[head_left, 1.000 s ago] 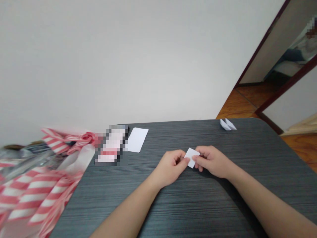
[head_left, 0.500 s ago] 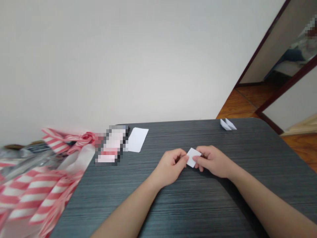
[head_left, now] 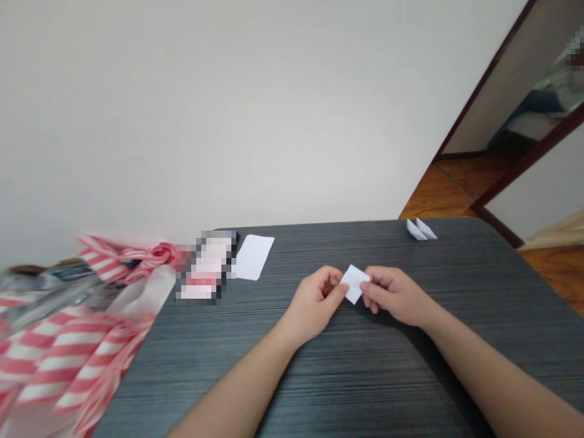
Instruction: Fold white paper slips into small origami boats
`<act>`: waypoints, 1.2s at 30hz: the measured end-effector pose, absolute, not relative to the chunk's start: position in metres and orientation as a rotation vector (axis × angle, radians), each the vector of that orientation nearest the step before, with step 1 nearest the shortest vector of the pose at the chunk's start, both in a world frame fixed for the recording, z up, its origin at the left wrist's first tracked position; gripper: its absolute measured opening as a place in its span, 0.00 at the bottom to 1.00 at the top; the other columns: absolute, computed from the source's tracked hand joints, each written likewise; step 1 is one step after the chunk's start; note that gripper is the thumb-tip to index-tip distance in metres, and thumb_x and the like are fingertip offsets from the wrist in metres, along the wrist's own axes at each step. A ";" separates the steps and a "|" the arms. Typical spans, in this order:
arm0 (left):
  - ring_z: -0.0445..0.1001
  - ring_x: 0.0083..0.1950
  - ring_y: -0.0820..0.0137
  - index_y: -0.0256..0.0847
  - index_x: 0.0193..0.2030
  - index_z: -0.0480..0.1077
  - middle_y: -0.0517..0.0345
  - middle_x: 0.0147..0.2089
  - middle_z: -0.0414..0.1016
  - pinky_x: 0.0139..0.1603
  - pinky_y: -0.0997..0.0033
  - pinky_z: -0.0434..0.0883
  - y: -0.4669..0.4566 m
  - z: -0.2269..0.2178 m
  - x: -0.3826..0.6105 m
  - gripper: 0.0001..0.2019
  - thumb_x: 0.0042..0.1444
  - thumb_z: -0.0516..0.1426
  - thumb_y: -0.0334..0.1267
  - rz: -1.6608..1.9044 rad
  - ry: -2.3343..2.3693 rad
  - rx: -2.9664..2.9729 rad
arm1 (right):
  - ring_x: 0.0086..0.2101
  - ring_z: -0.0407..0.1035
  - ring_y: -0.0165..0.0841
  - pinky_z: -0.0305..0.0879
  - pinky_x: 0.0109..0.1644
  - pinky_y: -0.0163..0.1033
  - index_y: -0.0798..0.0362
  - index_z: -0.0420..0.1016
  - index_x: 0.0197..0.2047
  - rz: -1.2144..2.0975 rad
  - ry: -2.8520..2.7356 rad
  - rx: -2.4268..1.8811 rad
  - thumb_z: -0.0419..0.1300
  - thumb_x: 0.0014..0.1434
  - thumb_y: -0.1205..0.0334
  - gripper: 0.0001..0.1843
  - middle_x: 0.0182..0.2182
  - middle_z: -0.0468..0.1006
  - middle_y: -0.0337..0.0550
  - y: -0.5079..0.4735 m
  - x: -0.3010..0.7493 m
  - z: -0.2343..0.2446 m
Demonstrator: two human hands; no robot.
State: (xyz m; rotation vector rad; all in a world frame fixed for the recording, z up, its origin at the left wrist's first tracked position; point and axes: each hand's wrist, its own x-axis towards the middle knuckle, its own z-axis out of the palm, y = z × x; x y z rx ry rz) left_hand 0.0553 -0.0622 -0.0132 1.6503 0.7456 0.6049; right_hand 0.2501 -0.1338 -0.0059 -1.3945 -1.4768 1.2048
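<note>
A small folded white paper [head_left: 354, 286], diamond-shaped with a crease across it, is held between my two hands just over the dark table. My left hand [head_left: 316, 304] pinches its left corner between thumb and fingers. On the opposite corner, my right hand [head_left: 396, 295] has its thumb on top and fingers beneath. Two folded white paper boats [head_left: 421, 229] stand side by side near the far right edge of the table. To the left lies a stack of white paper sheets [head_left: 254, 257].
The dark wood-grain table [head_left: 219, 359] stands against a white wall. A blurred-out phone-like object [head_left: 207, 264] lies beside the paper sheets. Red-and-white striped bags [head_left: 77, 353] are heaped off the table's left side. A doorway with wooden floor [head_left: 438, 188] is at the right.
The paper has turned and shifted slightly upward between my hands, and a crease or flap line now shows on it. Both hands keep hold of it; the thumbs have moved a little.
</note>
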 end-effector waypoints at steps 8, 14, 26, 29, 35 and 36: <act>0.60 0.24 0.76 0.38 0.31 0.69 0.65 0.22 0.63 0.25 0.76 0.57 -0.061 -0.004 0.055 0.12 0.62 0.54 0.43 0.467 0.789 1.735 | 0.22 0.67 0.28 0.60 0.28 0.32 0.54 0.68 0.29 1.094 -1.543 -1.407 0.55 0.66 0.61 0.12 0.21 0.73 0.36 -0.133 0.250 -0.005; 0.58 0.25 0.76 0.38 0.27 0.65 0.66 0.22 0.61 0.26 0.76 0.55 -0.061 -0.005 0.054 0.14 0.61 0.55 0.43 0.489 0.775 1.761 | 0.24 0.66 0.29 0.61 0.31 0.34 0.52 0.68 0.31 0.918 -1.531 -1.482 0.56 0.66 0.61 0.11 0.21 0.72 0.35 -0.131 0.250 -0.008; 0.61 0.23 0.77 0.40 0.39 0.64 0.66 0.26 0.64 0.23 0.78 0.58 -0.064 -0.013 0.056 0.08 0.60 0.57 0.41 0.528 0.734 1.506 | 0.33 0.70 0.33 0.65 0.38 0.37 0.53 0.74 0.41 1.052 -1.552 -1.298 0.61 0.61 0.63 0.04 0.34 0.77 0.41 -0.130 0.246 -0.013; 0.62 0.24 0.76 0.39 0.35 0.65 0.65 0.25 0.65 0.23 0.78 0.58 -0.064 -0.013 0.055 0.08 0.58 0.58 0.41 0.470 0.746 1.594 | 0.33 0.70 0.34 0.65 0.39 0.37 0.53 0.75 0.39 1.022 -1.566 -1.347 0.60 0.62 0.65 0.04 0.34 0.78 0.42 -0.129 0.246 -0.011; 0.64 0.25 0.76 0.38 0.37 0.68 0.64 0.27 0.67 0.25 0.77 0.59 -0.062 -0.008 0.053 0.08 0.61 0.57 0.42 0.488 0.739 1.692 | 0.29 0.67 0.31 0.62 0.34 0.35 0.54 0.74 0.37 0.930 -1.658 -1.431 0.59 0.60 0.67 0.03 0.29 0.75 0.39 -0.129 0.245 -0.008; 0.64 0.25 0.76 0.38 0.37 0.69 0.64 0.27 0.67 0.26 0.77 0.59 -0.062 -0.007 0.053 0.08 0.61 0.56 0.42 0.488 0.742 1.693 | 0.28 0.66 0.30 0.61 0.32 0.34 0.54 0.74 0.36 0.911 -1.687 -1.450 0.59 0.60 0.67 0.03 0.28 0.74 0.38 -0.129 0.245 -0.008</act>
